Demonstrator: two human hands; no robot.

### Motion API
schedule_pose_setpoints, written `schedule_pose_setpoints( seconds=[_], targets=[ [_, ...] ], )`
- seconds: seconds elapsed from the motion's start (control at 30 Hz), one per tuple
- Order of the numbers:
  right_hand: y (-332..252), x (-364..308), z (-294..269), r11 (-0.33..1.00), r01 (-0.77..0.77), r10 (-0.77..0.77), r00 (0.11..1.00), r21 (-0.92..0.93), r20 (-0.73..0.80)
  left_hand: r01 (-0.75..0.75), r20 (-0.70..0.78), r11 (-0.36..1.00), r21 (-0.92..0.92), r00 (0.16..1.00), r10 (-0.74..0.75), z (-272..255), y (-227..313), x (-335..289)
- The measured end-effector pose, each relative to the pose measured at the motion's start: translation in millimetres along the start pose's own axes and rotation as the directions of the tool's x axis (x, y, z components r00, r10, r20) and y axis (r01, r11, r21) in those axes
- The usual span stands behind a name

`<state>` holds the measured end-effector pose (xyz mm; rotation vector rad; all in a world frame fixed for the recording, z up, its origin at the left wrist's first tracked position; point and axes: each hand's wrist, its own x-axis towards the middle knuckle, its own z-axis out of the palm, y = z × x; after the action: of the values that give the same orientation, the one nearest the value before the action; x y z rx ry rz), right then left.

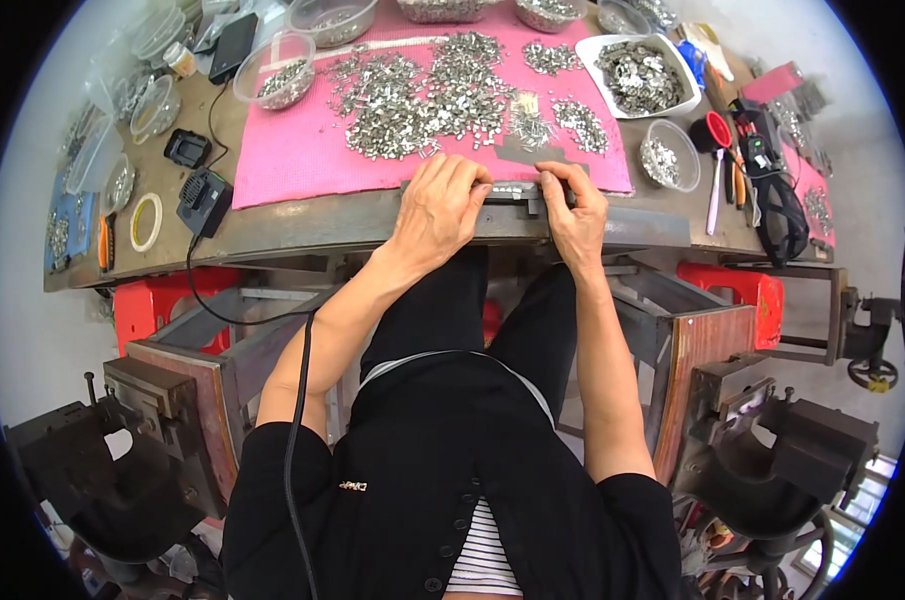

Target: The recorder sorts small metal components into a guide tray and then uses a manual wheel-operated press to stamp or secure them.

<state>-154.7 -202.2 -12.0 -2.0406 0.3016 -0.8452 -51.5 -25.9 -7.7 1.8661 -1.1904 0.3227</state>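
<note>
A dark metal fixture (513, 197) sits at the front edge of the bench, with a row of small silver metal pieces (511, 188) along its top. My left hand (438, 208) lies curled over its left end, the thumb drawn in by the fingers; what they grip is hidden. At the right end, my right hand (579, 218) has thumb and index finger close together in a pinch, and anything between them is too small to make out. Just beyond the fixture, a small heap of thin silver pieces (531, 130) rests on the pink mat (303, 150).
Large heaps of small metal parts (423, 100) cover the mat. A white tray (695, 90) of metal pieces and a round clear tub (688, 160) stand on the right. At left are a black charger (205, 200) and a tape roll (147, 222). A black cable (298, 440) crosses my left arm.
</note>
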Motion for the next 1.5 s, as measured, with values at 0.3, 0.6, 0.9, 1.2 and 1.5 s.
schedule_pose_setpoints(
  seconds=[0.3, 0.6, 0.9, 1.2, 1.5],
  targets=[
    [-2.5, 0.6, 1.9, 0.998, 0.042, -0.043, 0.999, -0.038, -0.015, -0.028, -0.006, 0.999, 0.038, 1.000, 0.028, 1.2, 1.1, -0.9],
    [-13.1, 10.1, -9.8, 0.997, -0.002, 0.019, 0.978, -0.084, 0.210, -0.157, -0.004, 0.980, 0.125, 0.987, 0.159, -5.3, -4.6, -8.4],
    [-7.7, 7.8, -23.8, 0.988, -0.154, 0.140, 0.944, 0.023, 0.300, -0.025, -0.016, 0.982, 0.187, 0.999, 0.028, -40.1, -18.0, -19.6],
    [-29.0, -23.0, -68.6, 0.993, 0.106, -0.087, 0.959, -0.056, 0.270, 0.098, 0.069, 0.995, 0.037, 0.993, -0.100, -34.4, -27.3, -23.2],
    [-89.4, -177.3, -249.4, 0.865, -0.366, 0.236, 0.900, -0.344, -0.365, 0.186, 0.405, 0.633, -0.751, 0.887, 0.221, 139.6, 152.3, 44.0]
  ],
)
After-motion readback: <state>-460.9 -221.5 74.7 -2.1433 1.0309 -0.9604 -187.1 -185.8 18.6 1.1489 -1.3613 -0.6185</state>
